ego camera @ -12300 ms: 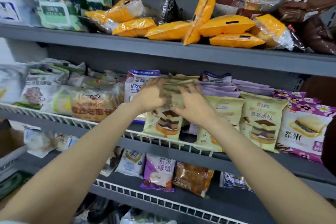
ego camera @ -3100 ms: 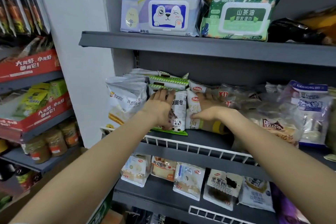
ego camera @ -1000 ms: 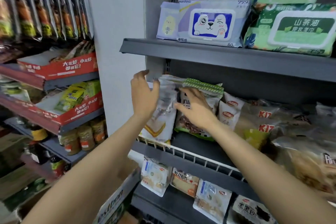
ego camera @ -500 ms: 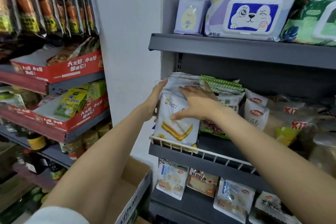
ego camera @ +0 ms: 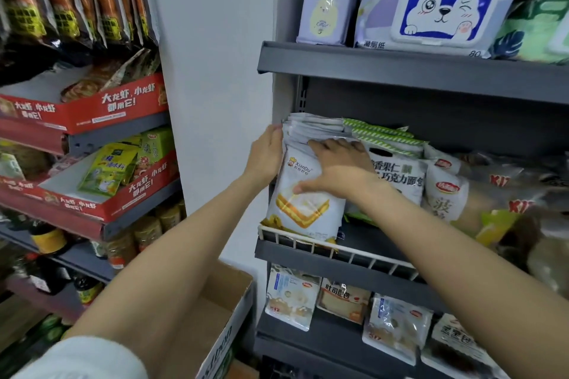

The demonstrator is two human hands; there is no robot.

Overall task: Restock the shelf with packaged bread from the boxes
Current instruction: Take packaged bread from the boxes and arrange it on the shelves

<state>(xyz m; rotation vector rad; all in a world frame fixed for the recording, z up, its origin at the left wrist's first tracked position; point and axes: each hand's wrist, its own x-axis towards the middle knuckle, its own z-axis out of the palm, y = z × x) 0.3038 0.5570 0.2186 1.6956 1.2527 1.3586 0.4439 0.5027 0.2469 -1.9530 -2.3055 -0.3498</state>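
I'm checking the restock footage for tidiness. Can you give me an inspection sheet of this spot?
Surface: middle shelf with white wire front rail, packed with packets.
Job's things: white bread packets stand upright at the shelf's left end; green-striped packets beside them; open cardboard box on the floor below.
Clutter: nothing seen.
Hands: left hand flat against the white stack's left side; right hand flat on its front.
Cables: nothing seen.
Surroundings: wipes packs on the shelf above; red display trays on the left rack.

Lighting was even and fairly bright, with soft shadow beneath each shelf (ego camera: 400, 68). Wide-angle distortion bowed the frame edges. Right-edge packets (ego camera: 523, 200) were blurred; centre detail stayed sharp.
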